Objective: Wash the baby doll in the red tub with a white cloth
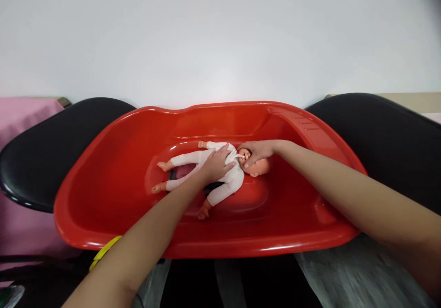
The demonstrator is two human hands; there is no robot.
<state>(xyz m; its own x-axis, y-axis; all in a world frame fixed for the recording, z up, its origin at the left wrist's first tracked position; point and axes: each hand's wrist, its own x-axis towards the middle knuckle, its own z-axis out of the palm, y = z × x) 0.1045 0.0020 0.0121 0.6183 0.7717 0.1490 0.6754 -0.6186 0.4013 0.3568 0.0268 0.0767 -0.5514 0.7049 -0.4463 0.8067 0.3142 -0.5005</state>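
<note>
1. A doll (206,170) in white clothes is lying on its back in the middle of the red tub (113,198).
2. The left hand (215,165) is lying flat on the doll's chest, grip wide, holding nothing.
3. The right hand (257,151) is touching the doll's face, fingers loosely bent.
4. Black chairs (51,152) are flanking the tub.

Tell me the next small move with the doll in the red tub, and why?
Probably lift the right hand slightly off the doll's face: its fingers cover the mouth area, while the left hand already rests flat on the chest, steadying the doll on its back in the red tub.
</note>
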